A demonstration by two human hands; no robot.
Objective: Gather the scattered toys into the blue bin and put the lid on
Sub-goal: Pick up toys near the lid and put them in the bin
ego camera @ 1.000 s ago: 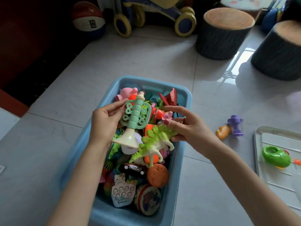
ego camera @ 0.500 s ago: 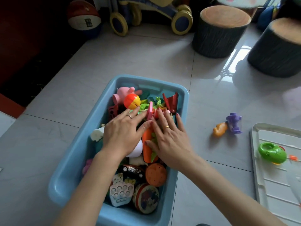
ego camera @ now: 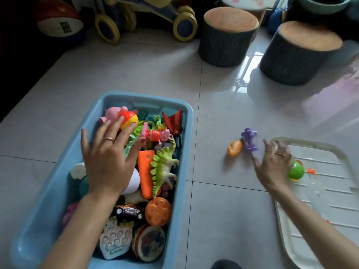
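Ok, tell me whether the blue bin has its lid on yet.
Off. The blue bin is open, its toys exposed; the lid lies on the floor beside it.

The blue bin (ego camera: 186, 152) sits on the floor at about 8 o'clock, open and heaped with toys. A purple toy (ego camera: 250, 139) and an orange toy (ego camera: 234, 148) touch at 3 o'clock. The clear lid (ego camera: 334, 195) lies flat at 4 o'clock, a green toy (ego camera: 296, 170) on it.
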